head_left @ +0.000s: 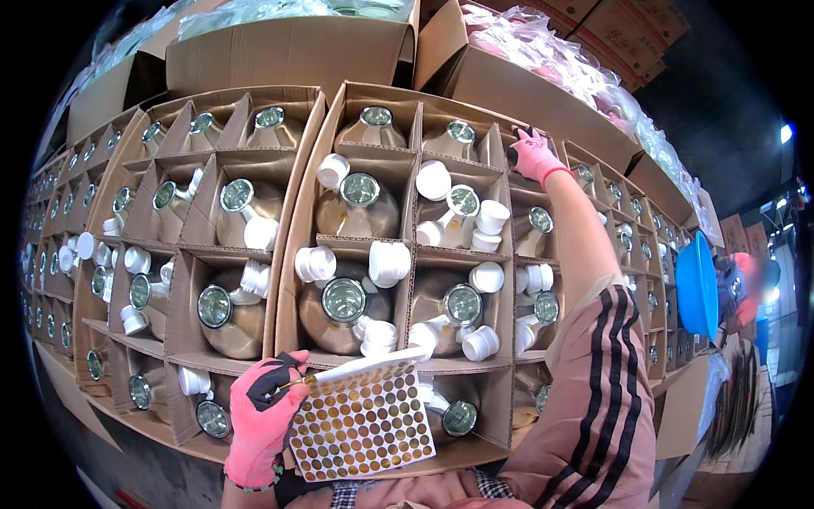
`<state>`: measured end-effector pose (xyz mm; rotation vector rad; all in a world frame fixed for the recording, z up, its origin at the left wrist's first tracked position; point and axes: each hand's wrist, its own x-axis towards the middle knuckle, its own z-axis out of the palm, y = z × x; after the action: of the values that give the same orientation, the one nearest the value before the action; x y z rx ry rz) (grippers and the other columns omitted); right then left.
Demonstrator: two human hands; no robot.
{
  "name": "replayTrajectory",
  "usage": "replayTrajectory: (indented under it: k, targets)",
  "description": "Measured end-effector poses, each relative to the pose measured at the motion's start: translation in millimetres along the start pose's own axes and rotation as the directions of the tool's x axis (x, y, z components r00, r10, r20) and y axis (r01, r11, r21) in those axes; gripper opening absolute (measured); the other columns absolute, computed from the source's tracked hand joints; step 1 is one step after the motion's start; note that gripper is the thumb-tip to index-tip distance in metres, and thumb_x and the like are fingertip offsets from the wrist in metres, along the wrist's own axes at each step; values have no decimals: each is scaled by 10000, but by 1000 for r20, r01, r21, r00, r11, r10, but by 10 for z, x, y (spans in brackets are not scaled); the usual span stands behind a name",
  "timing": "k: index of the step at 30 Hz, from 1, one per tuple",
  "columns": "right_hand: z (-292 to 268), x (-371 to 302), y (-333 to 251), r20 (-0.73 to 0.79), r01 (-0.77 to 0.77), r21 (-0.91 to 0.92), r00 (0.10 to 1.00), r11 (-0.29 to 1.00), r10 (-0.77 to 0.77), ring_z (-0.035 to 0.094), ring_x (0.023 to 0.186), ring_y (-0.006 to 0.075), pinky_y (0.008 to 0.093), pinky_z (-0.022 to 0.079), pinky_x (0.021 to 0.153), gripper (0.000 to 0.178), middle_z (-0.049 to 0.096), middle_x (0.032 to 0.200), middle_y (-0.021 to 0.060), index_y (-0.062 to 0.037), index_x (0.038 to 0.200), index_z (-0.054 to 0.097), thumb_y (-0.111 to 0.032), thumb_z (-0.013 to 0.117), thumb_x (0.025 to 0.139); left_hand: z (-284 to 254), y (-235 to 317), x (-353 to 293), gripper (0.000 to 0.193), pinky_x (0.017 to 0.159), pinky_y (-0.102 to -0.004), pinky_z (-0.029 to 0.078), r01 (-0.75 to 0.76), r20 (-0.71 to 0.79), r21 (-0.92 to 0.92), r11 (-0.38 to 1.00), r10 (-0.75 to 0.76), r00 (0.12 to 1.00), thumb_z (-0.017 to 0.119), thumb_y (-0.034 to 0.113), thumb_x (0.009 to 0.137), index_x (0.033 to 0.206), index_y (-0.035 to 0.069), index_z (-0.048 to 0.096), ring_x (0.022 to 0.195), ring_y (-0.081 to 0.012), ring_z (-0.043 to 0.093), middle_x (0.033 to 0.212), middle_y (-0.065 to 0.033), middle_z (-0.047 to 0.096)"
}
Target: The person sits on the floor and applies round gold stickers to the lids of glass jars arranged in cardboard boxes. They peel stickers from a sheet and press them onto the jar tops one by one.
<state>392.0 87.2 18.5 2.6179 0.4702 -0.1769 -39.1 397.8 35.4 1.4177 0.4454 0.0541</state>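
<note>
My left hand [264,405], in a pink glove with dark-coated fingers, is closed on the edge of a white sheet of round gold stickers [365,420]. A thin brownish sliver shows at its fingertips. The sheet leans over the near compartments of a divided carton [339,95]. My right hand [534,157], gloved alike, reaches into that carton's far right compartment. Its fingers are bent downward, and whatever they touch is hidden beneath them. Round gold-tinted glass bottles with clear necks, such as a bottle [360,199] in the middle, fill the compartments. White plastic caps [390,263] lie among them.
More divided cartons of bottles stand at left [157,100] and right [585,153]. Behind them are tall boxes [288,55] with plastic-wrapped contents. A blue basin [697,287] stands at the right, near a blurred person [746,284]. Stacked cartons [632,38] rise at the back.
</note>
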Motion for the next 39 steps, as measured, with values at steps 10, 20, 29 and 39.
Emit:
replayTrajectory:
  k: [10, 20, 29, 39]
  targets:
    - [149, -46, 70, -389, -77, -100, 921, 992, 32, 335, 1201, 340, 467, 305, 959, 368, 408, 1253, 140, -120, 969, 593, -124, 669, 608, 33, -53, 22, 124, 784, -269, 443, -137, 58, 115, 984, 131, 990, 613, -15, 715, 837, -33, 610, 912, -178, 560, 981, -164, 592]
    - [-1240, -2022, -1202, -806, 724, 553, 590, 412, 43, 587, 799, 258, 319, 452, 741, 214, 602, 823, 119, 1, 845, 579, -5, 651, 644, -73, -145, -47, 185, 712, -233, 442, -203, 76, -99, 974, 211, 975, 660, 5, 695, 866, -31, 596, 842, -121, 549, 942, -118, 601]
    - [-1672, -3120, -1983, -527, 805, 300, 587, 511, -614, 507, 870, 294, 383, 396, 774, 211, 529, 819, 99, -52, 779, 545, -168, 670, 654, -39, -69, -190, 205, 770, -293, 450, -494, 75, -205, 845, 517, 853, 640, -70, 622, 819, -33, 598, 950, -212, 544, 879, -114, 571]
    - [-1932, -3483, -2072, -591, 781, 211, 581, 588, -560, 504, 902, 303, 404, 395, 789, 242, 528, 882, 117, -48, 822, 539, -188, 657, 664, -79, -62, -303, 152, 784, -290, 423, -567, 85, -239, 788, 599, 796, 673, -20, 677, 808, -8, 599, 939, -207, 533, 907, -114, 577]
